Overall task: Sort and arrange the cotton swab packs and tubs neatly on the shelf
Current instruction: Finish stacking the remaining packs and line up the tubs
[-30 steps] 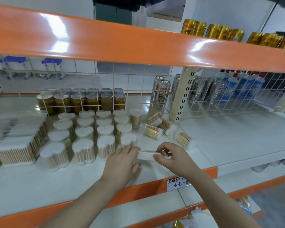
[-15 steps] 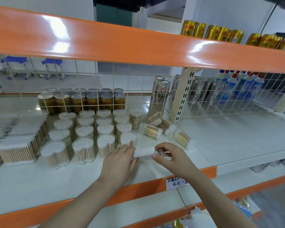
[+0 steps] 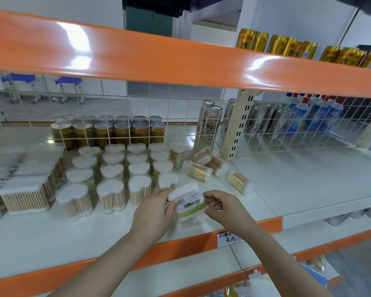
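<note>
We hold one swab pack (image 3: 189, 202) w/ both hands, left (image 3: 153, 213) & right (image 3: 225, 209) fingers pinching it, just right of the tubs (image 3: 116, 168), above the shelf (image 3: 51, 243).

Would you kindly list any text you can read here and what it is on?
"3元": handwritten white price tag on the orange shelf edge; the characters above are unclear.
Green-labelled clear swab pack held by both hands: print blurred.
Gold cans and silver cans: unreadable.

Swab tubs (image 3: 116, 168) stand on the shelf (image 3: 308, 185), flat packs (image 3: 30, 185) left, loose packs (image 3: 219, 170) right.
</note>
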The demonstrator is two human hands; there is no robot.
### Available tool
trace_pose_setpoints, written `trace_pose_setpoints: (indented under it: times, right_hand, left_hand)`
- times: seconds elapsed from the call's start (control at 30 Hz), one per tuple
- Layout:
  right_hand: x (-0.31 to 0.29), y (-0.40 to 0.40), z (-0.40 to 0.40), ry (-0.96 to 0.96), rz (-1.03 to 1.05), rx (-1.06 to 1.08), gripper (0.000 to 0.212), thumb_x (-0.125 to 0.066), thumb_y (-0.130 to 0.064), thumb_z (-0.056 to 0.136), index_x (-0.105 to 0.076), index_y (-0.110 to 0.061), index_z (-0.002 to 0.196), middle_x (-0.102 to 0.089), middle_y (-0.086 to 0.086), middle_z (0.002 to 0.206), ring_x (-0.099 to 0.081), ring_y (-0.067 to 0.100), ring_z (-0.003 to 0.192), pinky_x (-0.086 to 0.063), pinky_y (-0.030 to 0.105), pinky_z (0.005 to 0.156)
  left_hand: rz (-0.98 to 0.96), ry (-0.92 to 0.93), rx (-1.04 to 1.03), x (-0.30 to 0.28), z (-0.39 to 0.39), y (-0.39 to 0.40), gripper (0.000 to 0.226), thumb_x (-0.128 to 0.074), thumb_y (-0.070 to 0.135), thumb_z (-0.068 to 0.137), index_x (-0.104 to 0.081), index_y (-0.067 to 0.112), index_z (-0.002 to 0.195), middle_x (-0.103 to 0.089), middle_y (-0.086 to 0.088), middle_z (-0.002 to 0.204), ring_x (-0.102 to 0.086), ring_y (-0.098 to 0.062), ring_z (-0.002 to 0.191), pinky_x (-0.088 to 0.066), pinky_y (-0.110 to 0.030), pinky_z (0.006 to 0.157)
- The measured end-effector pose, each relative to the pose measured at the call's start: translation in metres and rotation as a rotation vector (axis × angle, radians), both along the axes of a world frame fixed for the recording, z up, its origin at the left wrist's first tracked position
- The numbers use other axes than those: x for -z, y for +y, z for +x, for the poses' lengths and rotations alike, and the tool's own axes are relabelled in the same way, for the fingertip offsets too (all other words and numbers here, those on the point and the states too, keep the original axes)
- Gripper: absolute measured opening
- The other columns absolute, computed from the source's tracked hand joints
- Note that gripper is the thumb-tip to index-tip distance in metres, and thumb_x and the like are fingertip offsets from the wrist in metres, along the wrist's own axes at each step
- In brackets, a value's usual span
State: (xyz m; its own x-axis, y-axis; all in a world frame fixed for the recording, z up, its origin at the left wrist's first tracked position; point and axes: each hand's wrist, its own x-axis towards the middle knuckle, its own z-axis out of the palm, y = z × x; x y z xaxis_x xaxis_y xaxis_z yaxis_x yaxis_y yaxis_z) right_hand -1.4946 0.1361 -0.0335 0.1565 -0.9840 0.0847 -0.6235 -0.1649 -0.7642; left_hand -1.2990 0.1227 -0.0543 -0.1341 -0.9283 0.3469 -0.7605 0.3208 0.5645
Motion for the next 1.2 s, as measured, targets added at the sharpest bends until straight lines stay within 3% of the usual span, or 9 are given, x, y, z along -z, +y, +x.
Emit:
trace_pose_setpoints:
  times: [0.17,0.3,0.47,0.57,0.7,0.8,0.93,1.07,1.2]
  right_hand:
    - [-0.004,0.0,0.002,-0.107,0.023,0.019,0.037,-0.061,0.0,0.081,-0.06,-0.036,0.09,-0.058,-0.002,0.088,-0.05,0.0,0.064,-0.043,0.009,0.067]
    - [-0.007,0.002,0.002,-0.201,0.015,0.047,0.03,-0.059,-0.001,0.084,-0.06,-0.023,0.104,-0.054,-0.004,0.086,-0.048,-0.004,0.055,-0.04,0.008,0.061]
    - [-0.01,-0.003,0.008,-0.318,-0.04,0.114,0.026,-0.062,-0.004,0.086,-0.058,-0.014,0.109,-0.053,-0.007,0.072,-0.052,-0.007,0.06,-0.044,0.008,0.067]
    - [-0.009,-0.007,0.013,-0.418,-0.02,0.156,0.023,-0.067,-0.006,0.082,-0.061,-0.013,0.104,-0.059,-0.001,0.079,-0.058,0.002,0.071,-0.051,0.017,0.075]
    - [-0.011,-0.005,0.022,-0.465,-0.026,0.119,0.015,-0.064,0.0,0.083,-0.065,-0.012,0.093,-0.062,-0.013,0.065,-0.055,-0.006,0.058,-0.045,0.008,0.063]
    - [-0.011,-0.003,0.027,-0.436,-0.016,0.077,0.021,-0.061,0.002,0.084,-0.065,-0.018,0.09,-0.069,-0.012,0.077,-0.061,-0.002,0.068,-0.046,0.009,0.067]
    - [-0.007,-0.001,0.034,-0.372,0.063,0.042,0.051,-0.064,-0.001,0.082,-0.051,-0.024,0.126,-0.066,0.004,0.104,-0.064,0.015,0.085,-0.052,0.017,0.075]
    - [-0.01,0.003,0.042,-0.376,0.123,-0.015,0.067,-0.064,0.004,0.08,-0.038,-0.051,0.109,-0.059,0.003,0.1,-0.061,0.012,0.075,-0.054,0.026,0.073]
    - [-0.011,0.002,0.046,-0.367,0.129,-0.038,0.069,-0.062,0.007,0.08,-0.039,-0.048,0.114,-0.055,0.004,0.099,-0.059,0.016,0.081,-0.054,0.037,0.08]
  left_hand:
    - [0.035,0.057,0.0,0.0,0.003,0.001,0.029,-0.045,0.03,0.096,-0.058,0.017,0.118,-0.058,-0.001,0.107,-0.053,-0.017,0.098,-0.043,-0.028,0.076]
    - [0.063,0.067,0.027,0.0,0.006,0.002,0.027,-0.047,0.031,0.095,-0.061,0.016,0.112,-0.057,0.002,0.098,-0.052,-0.014,0.091,-0.041,-0.027,0.074]
    - [0.12,0.117,0.052,0.001,0.007,0.006,0.028,-0.051,0.03,0.093,-0.058,0.019,0.117,-0.064,0.003,0.099,-0.058,-0.014,0.088,-0.046,-0.029,0.076]
    - [0.137,0.158,0.015,0.0,0.006,0.008,0.029,-0.052,0.029,0.092,-0.057,0.02,0.12,-0.066,0.005,0.097,-0.06,-0.014,0.087,-0.049,-0.031,0.077]
    - [0.148,0.266,-0.065,-0.001,0.008,0.007,0.029,-0.056,0.026,0.091,-0.058,0.017,0.119,-0.064,0.009,0.088,-0.059,-0.014,0.087,-0.048,-0.03,0.078]
    - [0.149,0.307,-0.104,-0.002,0.011,0.006,0.028,-0.056,0.025,0.091,-0.056,0.016,0.118,-0.058,0.014,0.079,-0.054,-0.011,0.084,-0.042,-0.025,0.074]
    - [0.174,0.349,-0.132,-0.003,0.015,0.008,0.03,-0.056,0.026,0.091,-0.055,0.015,0.119,-0.052,0.016,0.073,-0.053,-0.009,0.084,-0.041,-0.024,0.074]
    - [0.208,0.385,-0.121,-0.001,0.017,0.011,0.039,-0.057,0.026,0.09,-0.049,0.014,0.126,-0.066,-0.002,0.084,-0.06,-0.016,0.084,-0.047,-0.031,0.074]
    - [0.21,0.384,-0.091,0.002,0.021,0.015,0.048,-0.056,0.021,0.09,-0.04,0.014,0.134,-0.065,-0.001,0.085,-0.058,-0.015,0.084,-0.04,-0.025,0.067]
